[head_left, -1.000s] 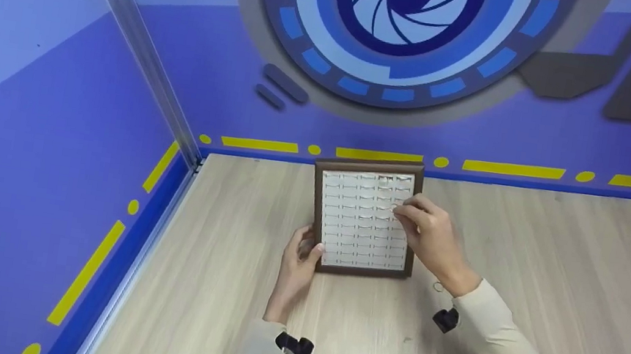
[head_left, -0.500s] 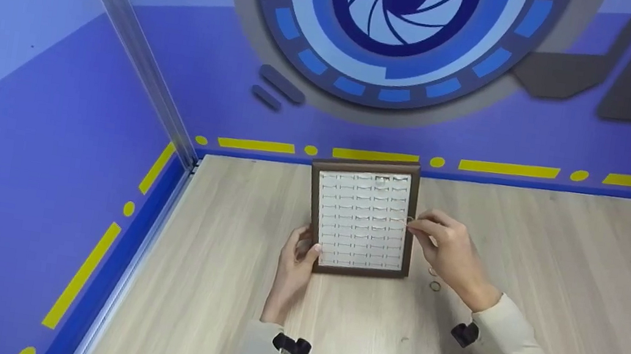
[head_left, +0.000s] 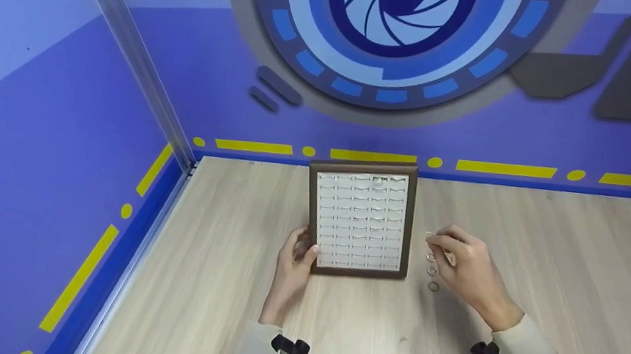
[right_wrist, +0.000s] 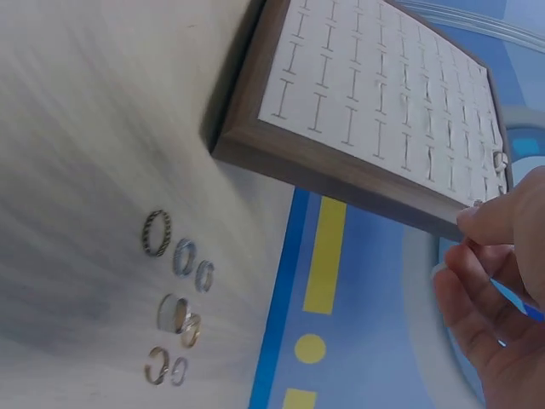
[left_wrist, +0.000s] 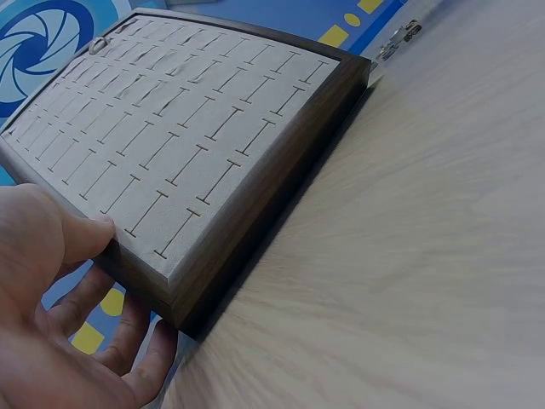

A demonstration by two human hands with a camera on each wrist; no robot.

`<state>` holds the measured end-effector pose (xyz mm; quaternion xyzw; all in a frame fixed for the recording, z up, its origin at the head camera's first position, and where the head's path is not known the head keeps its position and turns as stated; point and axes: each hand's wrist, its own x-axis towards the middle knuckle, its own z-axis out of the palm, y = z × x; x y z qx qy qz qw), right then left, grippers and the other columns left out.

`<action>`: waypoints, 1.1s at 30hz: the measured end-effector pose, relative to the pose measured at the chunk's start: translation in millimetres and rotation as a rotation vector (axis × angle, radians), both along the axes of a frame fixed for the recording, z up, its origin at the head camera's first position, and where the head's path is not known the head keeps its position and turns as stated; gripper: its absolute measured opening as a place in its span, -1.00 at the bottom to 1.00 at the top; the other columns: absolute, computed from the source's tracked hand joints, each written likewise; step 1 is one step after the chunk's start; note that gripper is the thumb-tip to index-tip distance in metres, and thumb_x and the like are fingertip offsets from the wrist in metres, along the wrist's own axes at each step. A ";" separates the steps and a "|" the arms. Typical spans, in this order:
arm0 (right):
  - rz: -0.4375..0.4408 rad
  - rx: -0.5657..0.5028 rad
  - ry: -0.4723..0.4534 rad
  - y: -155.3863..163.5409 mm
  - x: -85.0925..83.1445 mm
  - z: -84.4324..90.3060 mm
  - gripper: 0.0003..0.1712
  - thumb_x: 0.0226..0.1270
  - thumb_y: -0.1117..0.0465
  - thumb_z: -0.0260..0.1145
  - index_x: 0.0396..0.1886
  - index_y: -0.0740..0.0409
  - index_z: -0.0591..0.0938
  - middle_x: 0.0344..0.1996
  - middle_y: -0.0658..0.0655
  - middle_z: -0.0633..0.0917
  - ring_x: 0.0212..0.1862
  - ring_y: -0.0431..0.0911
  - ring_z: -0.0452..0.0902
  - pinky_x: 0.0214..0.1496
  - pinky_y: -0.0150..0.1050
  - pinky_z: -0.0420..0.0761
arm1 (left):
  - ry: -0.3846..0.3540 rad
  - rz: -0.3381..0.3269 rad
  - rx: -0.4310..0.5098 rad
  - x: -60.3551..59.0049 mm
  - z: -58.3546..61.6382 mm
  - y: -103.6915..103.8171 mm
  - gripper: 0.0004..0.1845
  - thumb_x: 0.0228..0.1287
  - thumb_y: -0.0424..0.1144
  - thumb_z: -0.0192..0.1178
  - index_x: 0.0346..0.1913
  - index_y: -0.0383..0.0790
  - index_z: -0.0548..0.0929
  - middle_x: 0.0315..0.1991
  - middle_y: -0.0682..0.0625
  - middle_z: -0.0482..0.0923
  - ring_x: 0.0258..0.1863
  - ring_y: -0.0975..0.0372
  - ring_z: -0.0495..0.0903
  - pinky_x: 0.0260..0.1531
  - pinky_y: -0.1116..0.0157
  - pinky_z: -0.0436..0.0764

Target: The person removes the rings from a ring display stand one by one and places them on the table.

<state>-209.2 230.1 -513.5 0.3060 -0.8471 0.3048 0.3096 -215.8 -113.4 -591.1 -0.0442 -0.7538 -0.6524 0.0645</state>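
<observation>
Withdrawn from the ring tray (head_left: pixel 361 220), the right hand (head_left: pixel 466 269) has a ring (head_left: pixel 429 235) pinched in its fingers (head_left: pixel 443 241). Loose rings (right_wrist: pixel 177 298) lie below on the wooden desk (head_left: pixel 556 266); the tray's near-left corner is gripped by the left hand (head_left: pixel 294 263).

Pale wood-grain bench (head_left: pixel 528 244), boxed in by purple-blue walls (head_left: pixel 39 120) on three sides. Across the back wall, a large round aperture emblem (head_left: pixel 396 21) in blues and white, ringed in grey, with dark grey angular shapes (head_left: pixel 613 77) to its right. Just above the bench's far and left edges, yellow dashes and dots (head_left: pixel 505 168). At the far corners, slanting metal posts (head_left: pixel 124 45). Even, soft light throughout.
</observation>
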 end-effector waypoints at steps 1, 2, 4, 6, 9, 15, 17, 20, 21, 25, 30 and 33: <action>-0.005 0.003 -0.004 1.6 1.4 -1.9 -0.71 0.12 0.64 0.53 -0.25 0.26 0.83 -0.29 0.08 0.77 -0.30 -0.15 0.72 -0.23 -0.50 0.70 | -0.003 0.001 -0.002 0.5 0.2 -0.2 -0.49 0.56 -0.37 0.21 0.48 -0.28 0.43 0.32 -0.30 0.55 0.35 -0.15 0.60 0.40 -0.06 0.60; -0.010 0.006 -0.008 3.4 2.8 -3.6 -0.71 0.11 0.65 0.53 -0.25 0.26 0.83 -0.29 0.08 0.77 -0.31 -0.16 0.71 -0.25 -0.50 0.68 | -0.003 0.001 -0.006 1.0 0.3 -0.4 -0.48 0.56 -0.38 0.20 0.49 -0.28 0.42 0.32 -0.30 0.56 0.34 -0.15 0.61 0.40 -0.06 0.60; -0.017 0.010 -0.013 6.9 5.0 -7.5 -0.70 0.10 0.65 0.53 -0.25 0.25 0.82 -0.29 0.08 0.77 -0.32 -0.17 0.70 -0.28 -0.51 0.67 | -0.001 -0.002 -0.005 2.0 0.9 -0.5 -0.47 0.56 -0.40 0.19 0.50 -0.31 0.40 0.31 -0.31 0.57 0.34 -0.15 0.61 0.39 -0.04 0.61; -0.023 0.014 -0.024 10.4 6.8 -11.6 -0.69 0.08 0.66 0.53 -0.26 0.25 0.82 -0.29 0.08 0.77 -0.31 -0.16 0.70 -0.28 -0.52 0.66 | -0.004 -0.007 -0.005 2.2 0.9 -0.6 -0.46 0.56 -0.41 0.18 0.51 -0.32 0.38 0.32 -0.31 0.56 0.35 -0.14 0.60 0.38 -0.01 0.62; -0.028 0.012 -0.052 14.5 8.9 -17.6 -0.68 0.07 0.67 0.53 -0.28 0.24 0.81 -0.31 0.08 0.77 -0.32 -0.15 0.70 -0.29 -0.54 0.66 | 0.000 -0.009 -0.007 1.7 0.4 -0.4 -0.46 0.56 -0.42 0.18 0.51 -0.34 0.38 0.32 -0.32 0.55 0.34 -0.15 0.60 0.37 -0.01 0.63; -0.054 0.034 -0.128 19.7 14.0 -27.5 -0.69 0.10 0.63 0.55 -0.30 0.18 0.80 -0.32 0.03 0.76 -0.33 -0.19 0.70 -0.30 -0.60 0.61 | -0.008 -0.003 -0.017 1.9 0.3 -0.4 -0.47 0.57 -0.37 0.19 0.51 -0.31 0.39 0.33 -0.31 0.55 0.35 -0.15 0.60 0.39 -0.04 0.61; -0.059 0.042 -0.146 21.3 15.7 -30.4 -0.69 0.09 0.63 0.56 -0.31 0.18 0.80 -0.32 0.02 0.76 -0.33 -0.21 0.69 -0.30 -0.63 0.59 | -0.013 -0.001 -0.011 2.0 0.4 -0.3 -0.47 0.57 -0.37 0.20 0.50 -0.30 0.40 0.33 -0.31 0.55 0.35 -0.15 0.60 0.39 -0.03 0.61; -0.065 0.053 -0.165 23.7 18.2 -35.2 -0.69 0.09 0.63 0.56 -0.32 0.17 0.80 -0.33 0.01 0.75 -0.34 -0.23 0.67 -0.32 -0.60 0.59 | -0.011 -0.001 -0.007 1.9 0.4 0.1 -0.48 0.57 -0.37 0.20 0.50 -0.29 0.40 0.33 -0.31 0.55 0.36 -0.15 0.59 0.39 -0.02 0.62; -0.069 0.055 -0.171 24.4 19.0 -36.8 -0.70 0.09 0.62 0.56 -0.32 0.17 0.79 -0.33 0.00 0.75 -0.34 -0.24 0.66 -0.32 -0.58 0.60 | -0.010 0.000 -0.006 2.0 0.6 0.3 -0.48 0.57 -0.37 0.20 0.50 -0.29 0.41 0.34 -0.31 0.55 0.36 -0.15 0.59 0.39 -0.02 0.62; -0.086 0.063 -0.199 27.2 21.9 -42.4 -0.71 0.13 0.59 0.56 -0.34 0.13 0.79 -0.33 -0.04 0.75 -0.35 -0.26 0.65 -0.37 -0.46 0.66 | -0.013 0.006 -0.003 2.5 1.1 0.8 -0.49 0.57 -0.37 0.20 0.50 -0.29 0.41 0.34 -0.31 0.56 0.37 -0.17 0.58 0.39 -0.03 0.61; -0.092 0.081 -0.226 31.4 24.1 -48.1 -0.74 0.14 0.58 0.55 -0.34 0.15 0.80 -0.34 -0.04 0.75 -0.37 -0.27 0.62 -0.40 -0.38 0.68 | -0.011 0.009 -0.004 3.0 1.9 1.0 -0.49 0.57 -0.37 0.20 0.49 -0.30 0.42 0.34 -0.32 0.56 0.37 -0.18 0.58 0.41 -0.08 0.60; -0.097 0.091 -0.253 34.6 25.2 -51.6 -0.76 0.15 0.57 0.54 -0.33 0.17 0.81 -0.34 -0.03 0.75 -0.38 -0.28 0.61 -0.40 -0.38 0.68 | -0.013 0.009 0.001 2.6 2.3 1.1 -0.49 0.57 -0.37 0.20 0.50 -0.29 0.42 0.33 -0.31 0.56 0.37 -0.17 0.59 0.40 -0.07 0.60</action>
